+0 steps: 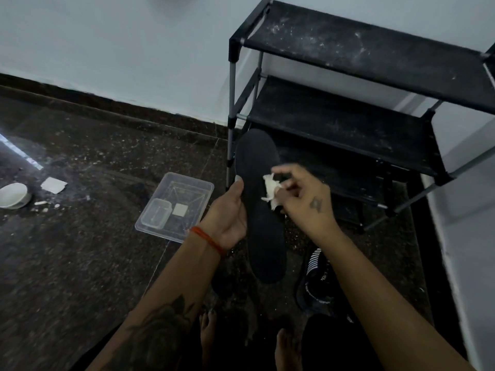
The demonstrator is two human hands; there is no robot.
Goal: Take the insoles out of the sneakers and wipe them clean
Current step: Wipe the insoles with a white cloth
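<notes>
Clear plastic tray [197,183] holds a small tub [156,216] and white pad [180,210]; left hand [227,218] grips a black insole [261,210], right hand [305,202] pinches a wipe [271,190].

— How does the left hand [227,218] sit?
— Palm turned up and inward, thumb raised along the insole [261,210] edge, fingers hidden beneath it, a red thread round the wrist, a dark tattoo on the forearm.
— And the right hand [305,199]?
— Back facing up, small tattoo showing, fingertips pinched on a white wipe [271,192] pressed against the insole; fingers blurred. Both forearms reach forward, converging.
</notes>
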